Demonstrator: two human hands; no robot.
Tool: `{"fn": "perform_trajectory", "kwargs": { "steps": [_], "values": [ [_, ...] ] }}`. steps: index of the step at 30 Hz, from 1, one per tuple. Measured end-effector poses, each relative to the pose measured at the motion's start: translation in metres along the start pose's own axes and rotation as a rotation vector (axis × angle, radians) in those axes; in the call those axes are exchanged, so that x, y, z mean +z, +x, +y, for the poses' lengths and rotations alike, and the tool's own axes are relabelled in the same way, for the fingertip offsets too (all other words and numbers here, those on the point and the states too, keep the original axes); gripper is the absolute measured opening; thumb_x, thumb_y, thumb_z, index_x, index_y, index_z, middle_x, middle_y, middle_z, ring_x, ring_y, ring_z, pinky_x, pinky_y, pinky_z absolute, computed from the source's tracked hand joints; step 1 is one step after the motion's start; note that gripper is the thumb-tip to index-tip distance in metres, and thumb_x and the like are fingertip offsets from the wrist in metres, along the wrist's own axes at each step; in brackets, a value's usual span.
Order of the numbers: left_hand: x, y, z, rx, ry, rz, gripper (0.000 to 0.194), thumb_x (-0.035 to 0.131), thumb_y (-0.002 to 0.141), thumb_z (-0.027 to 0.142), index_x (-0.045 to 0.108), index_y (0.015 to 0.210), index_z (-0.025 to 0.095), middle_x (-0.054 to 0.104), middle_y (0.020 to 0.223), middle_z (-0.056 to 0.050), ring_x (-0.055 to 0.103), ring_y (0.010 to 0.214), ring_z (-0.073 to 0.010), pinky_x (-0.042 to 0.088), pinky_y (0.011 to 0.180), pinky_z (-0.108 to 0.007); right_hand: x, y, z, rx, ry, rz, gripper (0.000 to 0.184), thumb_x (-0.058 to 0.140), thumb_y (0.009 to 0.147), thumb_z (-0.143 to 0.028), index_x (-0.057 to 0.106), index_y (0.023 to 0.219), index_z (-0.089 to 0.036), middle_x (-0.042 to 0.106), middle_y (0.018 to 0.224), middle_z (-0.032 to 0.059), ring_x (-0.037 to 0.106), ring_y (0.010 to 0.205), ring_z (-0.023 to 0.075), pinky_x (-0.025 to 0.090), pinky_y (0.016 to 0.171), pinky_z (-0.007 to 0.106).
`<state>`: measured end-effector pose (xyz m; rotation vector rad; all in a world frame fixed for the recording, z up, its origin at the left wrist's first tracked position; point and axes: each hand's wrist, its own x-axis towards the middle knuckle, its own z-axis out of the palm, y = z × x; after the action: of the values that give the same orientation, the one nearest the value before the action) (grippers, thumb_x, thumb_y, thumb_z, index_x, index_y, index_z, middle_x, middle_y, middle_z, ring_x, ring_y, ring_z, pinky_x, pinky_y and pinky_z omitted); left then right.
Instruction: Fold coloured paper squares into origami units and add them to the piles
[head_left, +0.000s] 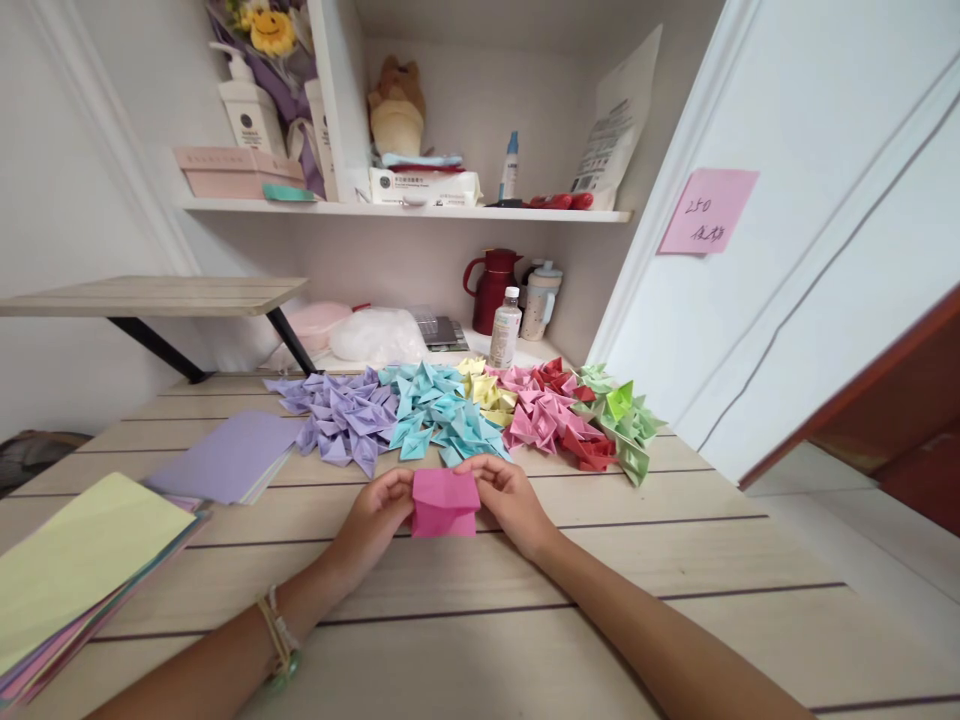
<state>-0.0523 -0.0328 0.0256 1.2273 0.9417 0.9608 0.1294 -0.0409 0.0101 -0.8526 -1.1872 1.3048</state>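
A bright pink sheet of folding paper (445, 505), with a flap creased across its upper part, is held between both hands just above the table. My left hand (381, 512) pinches its left edge, thumb and fingers closed on it. At the upper right corner, my right hand (511, 500) grips the paper with bent fingers. Just beyond lie heaps of folded paper pieces: purple ones (349, 415), light blue ones (442, 410), yellow ones (491, 392), pink ones (546, 412), red ones (592, 452) and green ones (631, 425).
On the left lie a stack of coloured paper (90, 560) topped with yellow and a purple stack (225, 455). A small raised shelf (150, 296) stands behind them. At the back are a plastic bottle (505, 328), a red jug (495, 292) and a lidded cup (538, 305).
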Motion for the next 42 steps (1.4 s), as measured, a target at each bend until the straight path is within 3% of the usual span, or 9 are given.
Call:
{"fn": "perform_trajectory", "kwargs": {
  "steps": [8,11,15,18,22,26,31,36,42],
  "values": [
    [0.001,-0.002,0.001,0.025,0.073,0.036,0.018,0.067,0.068,0.032,0.062,0.073,0.016,0.063,0.069,0.001,0.057,0.065,-0.0144,0.043,0.058,-0.021,0.002,0.000,0.000,-0.001,-0.037,0.112,0.031,0.067,0.070,-0.046,0.054,0.068,-0.018,0.049,0.052,-0.0055,0.044,0.046,0.0083,0.036,0.045,0.020],
    [0.000,-0.002,-0.001,0.034,0.065,0.068,0.025,0.064,0.071,0.035,0.059,0.088,0.018,0.064,0.070,0.001,0.058,0.065,-0.0147,0.043,0.059,-0.021,0.002,0.001,0.000,-0.006,-0.007,0.121,0.030,0.066,0.071,-0.045,0.051,0.075,-0.019,0.050,0.049,-0.0072,0.046,0.045,0.0089,0.040,0.047,0.021],
    [-0.002,-0.001,-0.007,0.053,0.009,-0.038,0.035,0.056,0.079,0.040,0.047,0.107,0.021,0.063,0.065,0.001,0.060,0.055,-0.0163,0.046,0.057,-0.027,0.000,0.003,0.003,-0.044,0.026,0.200,0.032,0.067,0.071,-0.042,0.046,0.083,-0.021,0.052,0.049,-0.0088,0.050,0.045,0.0096,0.043,0.049,0.021],
    [-0.003,-0.001,-0.011,0.088,0.017,-0.124,0.028,0.054,0.079,0.036,0.054,0.101,0.018,0.065,0.073,-0.003,0.062,0.062,-0.0176,0.048,0.061,-0.029,-0.003,0.004,0.006,-0.056,0.040,0.271,0.035,0.067,0.070,-0.040,0.044,0.088,-0.021,0.054,0.050,-0.0088,0.053,0.046,0.0110,0.045,0.050,0.023],
    [-0.003,-0.001,-0.011,0.105,0.071,-0.143,0.028,0.056,0.073,0.018,0.061,0.100,0.018,0.067,0.091,-0.006,0.061,0.080,-0.0188,0.047,0.069,-0.027,-0.005,0.005,0.007,-0.073,0.058,0.318,0.038,0.066,0.071,-0.040,0.040,0.091,-0.022,0.056,0.050,-0.0080,0.055,0.046,0.0126,0.047,0.050,0.024],
    [-0.001,-0.002,-0.010,0.153,0.147,-0.087,0.036,0.059,0.069,0.012,0.060,0.104,0.018,0.066,0.100,-0.006,0.060,0.087,-0.0188,0.046,0.075,-0.027,-0.006,0.006,0.007,-0.066,0.057,0.277,0.039,0.066,0.070,-0.042,0.043,0.094,-0.022,0.057,0.052,-0.0075,0.056,0.048,0.0128,0.049,0.053,0.026],
    [-0.004,0.002,-0.012,0.184,0.117,0.049,0.029,0.067,0.064,0.015,0.064,0.093,0.017,0.067,0.097,-0.006,0.062,0.086,-0.0207,0.048,0.075,-0.028,-0.003,0.004,0.003,-0.029,-0.037,0.180,0.029,0.065,0.071,-0.044,0.049,0.077,-0.020,0.057,0.052,-0.0042,0.057,0.050,0.0142,0.049,0.054,0.027],
    [-0.004,0.003,-0.010,0.170,0.113,0.032,0.024,0.077,0.055,0.018,0.067,0.076,0.016,0.068,0.082,-0.004,0.063,0.079,-0.0202,0.048,0.071,-0.027,-0.002,0.003,0.001,-0.031,-0.030,0.160,0.030,0.066,0.071,-0.041,0.054,0.086,-0.018,0.056,0.053,-0.0052,0.055,0.049,0.0123,0.048,0.053,0.025],
    [-0.003,0.001,-0.004,0.149,0.179,0.078,0.020,0.068,0.068,0.035,0.067,0.066,0.015,0.066,0.068,-0.002,0.059,0.070,-0.0176,0.045,0.068,-0.025,0.000,0.002,0.000,-0.023,0.011,0.110,0.029,0.066,0.071,-0.042,0.054,0.086,-0.020,0.058,0.055,-0.0052,0.057,0.048,0.0129,0.049,0.054,0.026]
  ]
}}
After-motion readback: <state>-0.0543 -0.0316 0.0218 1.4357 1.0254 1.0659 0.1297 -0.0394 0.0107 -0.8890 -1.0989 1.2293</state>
